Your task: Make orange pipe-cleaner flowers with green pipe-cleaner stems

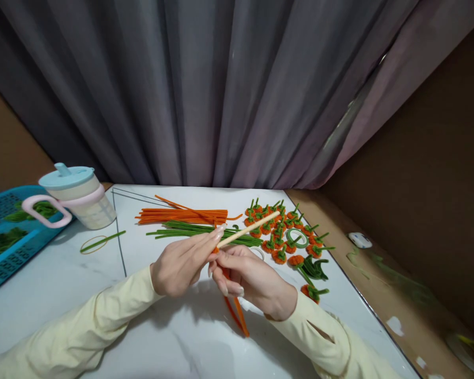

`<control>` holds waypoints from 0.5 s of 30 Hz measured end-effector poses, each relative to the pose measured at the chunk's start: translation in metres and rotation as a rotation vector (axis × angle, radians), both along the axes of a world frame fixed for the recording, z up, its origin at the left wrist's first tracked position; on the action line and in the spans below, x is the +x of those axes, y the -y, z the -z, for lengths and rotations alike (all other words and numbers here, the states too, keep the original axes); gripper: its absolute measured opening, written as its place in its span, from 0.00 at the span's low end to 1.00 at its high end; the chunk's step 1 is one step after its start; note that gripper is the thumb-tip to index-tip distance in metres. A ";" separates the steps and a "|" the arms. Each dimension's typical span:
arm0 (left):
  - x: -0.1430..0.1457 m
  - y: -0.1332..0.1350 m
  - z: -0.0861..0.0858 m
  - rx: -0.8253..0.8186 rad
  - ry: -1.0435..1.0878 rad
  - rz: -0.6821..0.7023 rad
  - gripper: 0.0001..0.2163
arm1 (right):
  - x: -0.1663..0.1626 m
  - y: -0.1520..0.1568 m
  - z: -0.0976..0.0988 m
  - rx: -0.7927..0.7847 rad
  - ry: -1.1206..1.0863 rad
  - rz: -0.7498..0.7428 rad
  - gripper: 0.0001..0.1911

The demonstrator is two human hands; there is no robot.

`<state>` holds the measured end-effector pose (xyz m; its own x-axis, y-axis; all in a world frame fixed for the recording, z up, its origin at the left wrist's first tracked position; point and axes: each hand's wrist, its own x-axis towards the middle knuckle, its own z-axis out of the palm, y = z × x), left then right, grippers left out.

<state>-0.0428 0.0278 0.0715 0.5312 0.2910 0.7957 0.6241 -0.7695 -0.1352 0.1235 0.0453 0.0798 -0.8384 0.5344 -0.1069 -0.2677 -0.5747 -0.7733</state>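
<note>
My left hand (pixel 184 261) is closed around the near end of a thin wooden stick (pixel 248 229) that points up and to the right. My right hand (pixel 247 276) is closed beside it and pinches an orange pipe cleaner (pixel 237 311), which hangs down and trails over the white tabletop (pixel 63 279). The two hands touch at the stick's lower end, where the orange pipe cleaner meets it. Both sleeves are pale yellow.
Behind the hands lie a bundle of orange pipe cleaners (pixel 181 215) and a bundle of green ones (pixel 189 229). Several small orange-and-green pipe-cleaner shapes (pixel 284 231) and a roll of green tape (pixel 297 238) lie at right. A lidded cup (pixel 79 197) and a blue tray (pixel 8 231) stand at left.
</note>
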 end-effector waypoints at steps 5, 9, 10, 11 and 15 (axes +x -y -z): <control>0.000 -0.004 -0.001 0.043 0.030 -0.041 0.18 | 0.003 -0.001 -0.006 0.176 0.087 0.041 0.15; 0.002 -0.006 -0.004 0.090 0.096 -0.134 0.11 | 0.008 0.002 -0.017 0.635 0.380 0.158 0.16; 0.002 -0.006 -0.004 0.095 0.103 -0.157 0.09 | 0.010 0.004 -0.019 0.783 0.471 0.198 0.16; 0.003 -0.007 -0.004 0.099 0.099 -0.173 0.08 | 0.011 0.005 -0.020 0.928 0.552 0.237 0.17; 0.005 -0.006 -0.003 0.101 0.035 -0.193 0.05 | 0.016 0.011 -0.018 1.411 0.714 0.318 0.12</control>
<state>-0.0382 0.0342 0.0746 0.4449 0.3021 0.8431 0.7643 -0.6188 -0.1815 0.1396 0.0345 0.0975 -0.6774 0.6737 0.2955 0.3978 0.6734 -0.6231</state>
